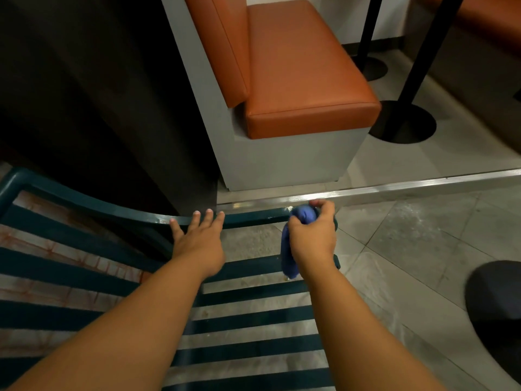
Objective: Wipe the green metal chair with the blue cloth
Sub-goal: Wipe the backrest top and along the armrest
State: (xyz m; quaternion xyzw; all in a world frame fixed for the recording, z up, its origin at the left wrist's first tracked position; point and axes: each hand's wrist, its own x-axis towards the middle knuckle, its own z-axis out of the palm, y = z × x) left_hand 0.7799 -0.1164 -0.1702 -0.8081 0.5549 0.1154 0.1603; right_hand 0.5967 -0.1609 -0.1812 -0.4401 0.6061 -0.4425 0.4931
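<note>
The green metal chair (84, 273) fills the lower left, its dark green slats running across and its curved top rail bending from the far left toward the centre. My left hand (198, 242) lies flat on that rail with fingers spread, holding nothing. My right hand (313, 238) is closed around the bunched blue cloth (303, 217) and presses it against the right end of the rail. A tail of the cloth hangs down below my wrist over a slat.
An orange padded bench (298, 71) on a grey base stands just beyond the chair. A dark wall panel (98, 94) rises at left. Two black pole stands (403, 122) are at right, a metal floor strip (394, 187) crosses the tiles, and a dark round object (496, 306) sits at the right edge.
</note>
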